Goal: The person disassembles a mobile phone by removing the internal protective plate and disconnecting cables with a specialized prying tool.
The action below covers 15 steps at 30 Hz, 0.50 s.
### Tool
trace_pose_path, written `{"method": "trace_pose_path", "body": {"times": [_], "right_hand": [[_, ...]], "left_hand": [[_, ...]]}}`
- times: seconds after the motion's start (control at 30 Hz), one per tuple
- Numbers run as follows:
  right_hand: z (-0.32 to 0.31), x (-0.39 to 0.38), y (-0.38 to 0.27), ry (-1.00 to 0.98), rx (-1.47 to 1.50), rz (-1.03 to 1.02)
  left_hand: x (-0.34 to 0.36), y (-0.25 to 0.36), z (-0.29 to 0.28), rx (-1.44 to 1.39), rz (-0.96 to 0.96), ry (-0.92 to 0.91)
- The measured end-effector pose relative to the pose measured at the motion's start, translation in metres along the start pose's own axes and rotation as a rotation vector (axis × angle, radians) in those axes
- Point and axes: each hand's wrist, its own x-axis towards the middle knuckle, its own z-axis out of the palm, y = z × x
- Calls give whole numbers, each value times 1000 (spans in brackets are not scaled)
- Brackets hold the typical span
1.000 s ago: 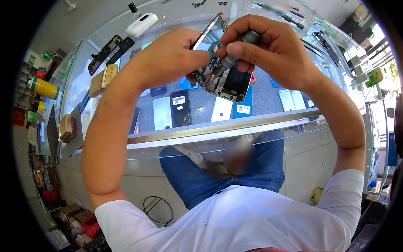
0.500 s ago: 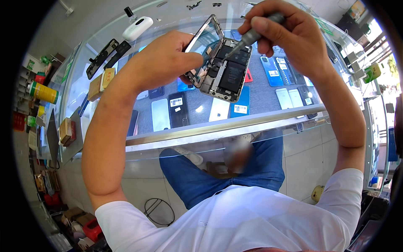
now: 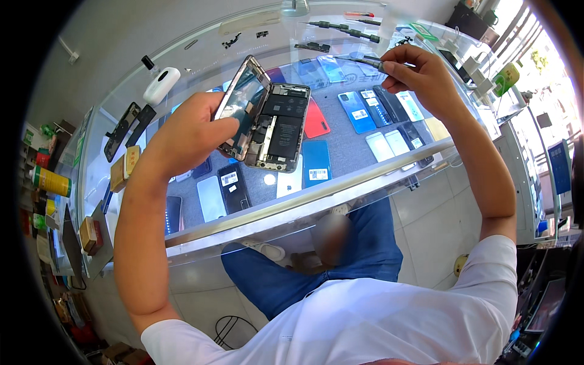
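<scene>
An opened smartphone (image 3: 281, 131) is tilted above the glass counter, its dark battery and inner parts showing. The lifted screen (image 3: 245, 100) stands up along its left side. My left hand (image 3: 198, 128) is closed on the phone at the screen's edge, thumb against the inner face; its other fingers are partly hidden. Farther right, apart from the phone, my right hand (image 3: 413, 72) pinches a pair of slim tweezers (image 3: 368, 61), tips pointing left. A grey screwdriver (image 3: 347, 29) lies on the glass beyond them.
Several phones, among them a blue one (image 3: 316, 163), lie under the counter's glass. On top at left are a white oval device (image 3: 162, 85), dark phone parts (image 3: 125, 129) and small boxes (image 3: 125, 168). A small dark part (image 3: 312, 47) lies at the back. The counter's metal edge (image 3: 267, 219) runs in front.
The screwdriver has left my right hand and lies on the counter; tweezers are now in that hand, which has moved away from the phone. My left hand still holds the phone.
</scene>
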Motion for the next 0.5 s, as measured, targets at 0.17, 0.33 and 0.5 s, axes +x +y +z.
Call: {"method": "trace_pose_path", "body": {"times": [0.17, 0.33, 0.5], "right_hand": [[12, -9, -12, -21, -398, -24], [17, -8, -13, -70, -718, -265], [25, -3, -16, -133, -880, -295]], "left_hand": [[-1, 2, 0, 5, 24, -5], [-1, 3, 1, 8, 35, -3], [-2, 2, 0, 12, 17, -16]]}}
